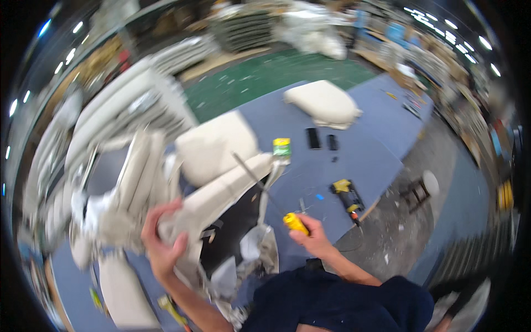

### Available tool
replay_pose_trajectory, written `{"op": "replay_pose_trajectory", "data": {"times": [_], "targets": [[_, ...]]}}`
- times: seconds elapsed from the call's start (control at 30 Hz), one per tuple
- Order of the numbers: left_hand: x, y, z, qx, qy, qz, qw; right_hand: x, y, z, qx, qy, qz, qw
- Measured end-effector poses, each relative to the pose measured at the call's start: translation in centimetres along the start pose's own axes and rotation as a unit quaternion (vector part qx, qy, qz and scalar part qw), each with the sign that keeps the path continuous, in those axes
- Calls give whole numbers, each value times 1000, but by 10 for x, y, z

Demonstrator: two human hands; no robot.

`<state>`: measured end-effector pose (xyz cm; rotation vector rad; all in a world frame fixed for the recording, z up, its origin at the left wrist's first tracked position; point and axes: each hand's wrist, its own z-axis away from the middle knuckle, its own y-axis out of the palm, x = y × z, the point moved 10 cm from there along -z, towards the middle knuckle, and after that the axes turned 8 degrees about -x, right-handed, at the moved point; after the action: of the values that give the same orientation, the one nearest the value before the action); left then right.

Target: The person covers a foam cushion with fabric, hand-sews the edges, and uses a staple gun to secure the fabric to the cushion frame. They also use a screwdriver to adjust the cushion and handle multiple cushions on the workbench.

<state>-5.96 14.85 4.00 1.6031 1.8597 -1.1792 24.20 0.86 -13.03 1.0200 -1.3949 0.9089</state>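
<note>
My right hand (314,238) is closed round the yellow handle of a screwdriver (293,223). Its long thin shaft points up and left, across a cream upholstered seat part (227,185). The dark inner side of that part faces me, with loose cream cloth and whitish padding along its edges. My left hand (162,240) is at the part's left end, thumb and fingers apart in a curve; motion blur hides whether it presses on the cover. Behind the part lies a cream cushion (215,146).
On the blue-grey table (359,149) are a yellow-black staple gun (347,198), a green-yellow box (281,148), a phone (313,138) and another cream cushion (323,102). Stacked upholstered parts (121,105) stand left. A stool (421,191) is beyond the right edge.
</note>
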Motion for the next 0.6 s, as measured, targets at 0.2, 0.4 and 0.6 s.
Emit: {"op": "replay_pose_trajectory", "data": {"times": [0.2, 0.4, 0.6], "targets": [[0, 14, -14, 32, -12, 57, 998, 39, 0, 9, -37, -99, 99, 989], [-2, 6, -5, 30, 1, 77, 997, 73, 16, 6, 28, -262, 178, 948], [3, 7, -5, 18, -1, 94, 995, 91, 16, 7, 49, -352, 175, 918]]}}
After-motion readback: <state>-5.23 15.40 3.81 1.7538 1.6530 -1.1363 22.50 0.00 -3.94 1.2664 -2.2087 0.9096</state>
